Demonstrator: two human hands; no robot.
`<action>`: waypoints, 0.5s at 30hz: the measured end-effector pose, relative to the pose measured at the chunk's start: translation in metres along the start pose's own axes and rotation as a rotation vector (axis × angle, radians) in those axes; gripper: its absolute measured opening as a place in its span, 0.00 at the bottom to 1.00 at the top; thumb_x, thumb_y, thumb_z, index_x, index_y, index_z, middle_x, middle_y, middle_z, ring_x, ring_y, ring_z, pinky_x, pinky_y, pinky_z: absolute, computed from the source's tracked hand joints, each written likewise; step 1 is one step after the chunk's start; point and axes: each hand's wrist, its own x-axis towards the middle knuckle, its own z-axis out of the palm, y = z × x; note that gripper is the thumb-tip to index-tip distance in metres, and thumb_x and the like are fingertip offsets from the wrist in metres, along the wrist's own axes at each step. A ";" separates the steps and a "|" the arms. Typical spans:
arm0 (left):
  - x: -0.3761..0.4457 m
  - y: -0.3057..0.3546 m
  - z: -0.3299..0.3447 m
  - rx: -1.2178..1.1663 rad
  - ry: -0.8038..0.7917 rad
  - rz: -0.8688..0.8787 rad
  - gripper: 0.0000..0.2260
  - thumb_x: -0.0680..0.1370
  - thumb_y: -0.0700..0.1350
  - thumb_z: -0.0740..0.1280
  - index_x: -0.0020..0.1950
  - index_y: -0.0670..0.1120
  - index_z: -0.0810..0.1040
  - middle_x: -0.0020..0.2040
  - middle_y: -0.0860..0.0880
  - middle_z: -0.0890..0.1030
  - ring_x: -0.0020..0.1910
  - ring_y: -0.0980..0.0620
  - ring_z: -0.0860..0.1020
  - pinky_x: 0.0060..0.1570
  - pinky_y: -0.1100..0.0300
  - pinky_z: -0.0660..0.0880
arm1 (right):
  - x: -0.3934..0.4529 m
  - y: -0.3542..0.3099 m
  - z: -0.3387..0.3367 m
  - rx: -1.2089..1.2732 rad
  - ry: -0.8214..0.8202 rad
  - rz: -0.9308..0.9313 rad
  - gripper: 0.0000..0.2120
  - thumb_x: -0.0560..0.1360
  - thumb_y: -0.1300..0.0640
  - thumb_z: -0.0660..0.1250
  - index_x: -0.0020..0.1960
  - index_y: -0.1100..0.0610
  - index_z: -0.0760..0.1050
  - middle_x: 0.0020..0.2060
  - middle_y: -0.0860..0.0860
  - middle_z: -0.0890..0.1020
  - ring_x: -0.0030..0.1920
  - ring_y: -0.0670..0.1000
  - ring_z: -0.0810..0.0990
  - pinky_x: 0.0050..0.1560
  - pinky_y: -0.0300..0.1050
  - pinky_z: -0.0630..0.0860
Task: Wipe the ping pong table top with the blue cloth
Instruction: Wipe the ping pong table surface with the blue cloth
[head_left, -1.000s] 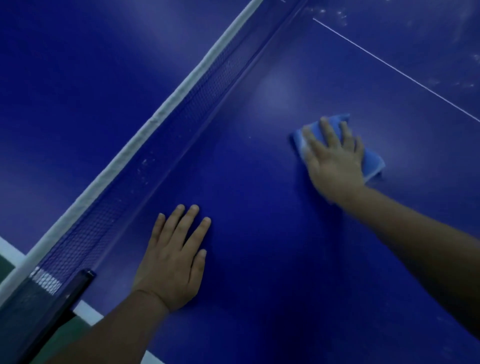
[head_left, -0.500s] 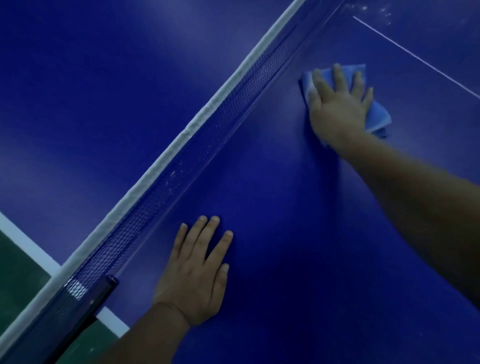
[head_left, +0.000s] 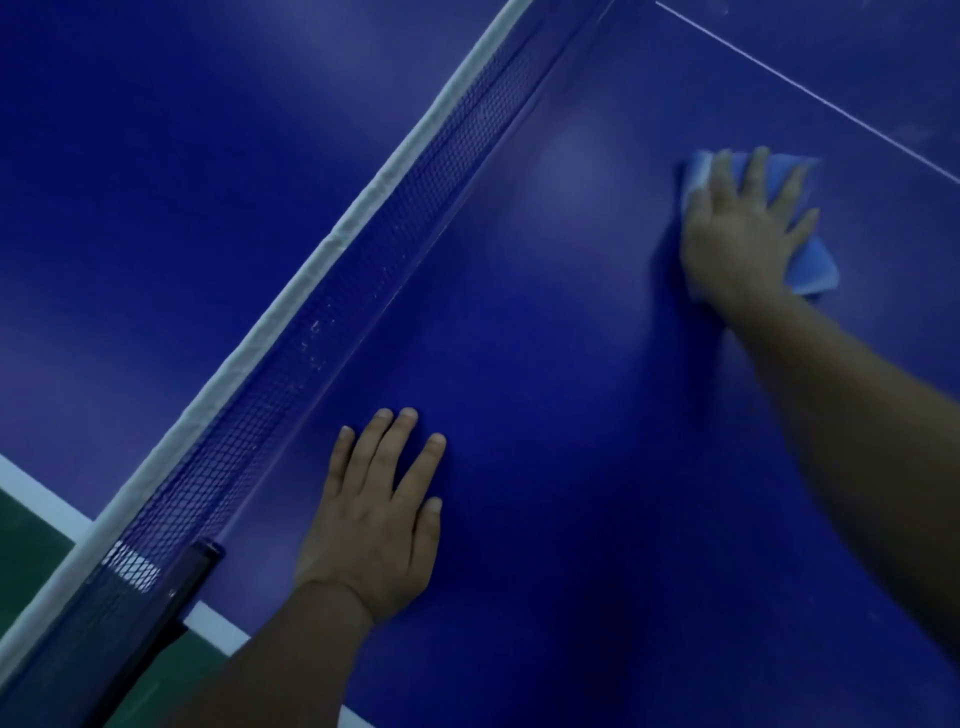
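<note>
Your right hand (head_left: 737, 234) has slid the cloth (head_left: 810, 260) away from the net (head_left: 415, 208). Half a second ago the cloth was up close to the net. Now it sits farther out, toward 3 o'clock, near the thin white line (head_left: 831, 104) but not touching it. So one stroke toward the net looks done, and you are now wiping a new strip of the counter (head_left: 571, 467) beside it. A lot of the top may still need wiping, but you cannot see dirt well in this dim light.

Your right hand lies flat on the cloth with the fingers spread and mostly straight. It presses the cloth down. It does not grab or pinch it. Your left hand (head_left: 374, 519) has stayed in the same spot, at about 6 o'clock from the middle of the view, just beside the net and near the net post (head_left: 171, 597). It is flat and open on the counter, with nothing in it, and it seems to prop you up.

The cloth is folded into a pad and lies flat on the counter at about 2 o'clock in the view. Your hand hides most of it. Its long side seems to run from 11 o'clock to 5 o'clock, slanting the other way from the net. One corner sticks out past your fingers, and another pokes out by your little finger at 5 o'clock.
</note>
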 end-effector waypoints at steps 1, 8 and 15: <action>0.001 0.002 -0.001 -0.009 0.003 -0.002 0.25 0.80 0.51 0.53 0.74 0.43 0.70 0.77 0.40 0.64 0.77 0.41 0.58 0.75 0.41 0.50 | -0.026 -0.009 0.008 -0.033 0.024 -0.067 0.27 0.83 0.45 0.47 0.81 0.48 0.54 0.81 0.53 0.51 0.80 0.64 0.45 0.74 0.73 0.45; 0.013 0.000 -0.006 -0.165 0.131 -0.021 0.22 0.81 0.51 0.55 0.72 0.42 0.71 0.74 0.41 0.66 0.74 0.40 0.63 0.76 0.42 0.54 | -0.057 0.030 0.014 -0.223 -0.011 -0.604 0.26 0.83 0.44 0.44 0.80 0.48 0.59 0.80 0.54 0.58 0.78 0.66 0.54 0.72 0.72 0.54; 0.136 0.035 -0.024 -0.195 0.175 -0.024 0.24 0.81 0.51 0.54 0.74 0.42 0.68 0.78 0.42 0.62 0.78 0.42 0.58 0.78 0.46 0.48 | -0.027 0.041 0.001 -0.082 0.073 -0.054 0.26 0.83 0.49 0.48 0.80 0.49 0.55 0.80 0.56 0.54 0.78 0.68 0.51 0.71 0.76 0.50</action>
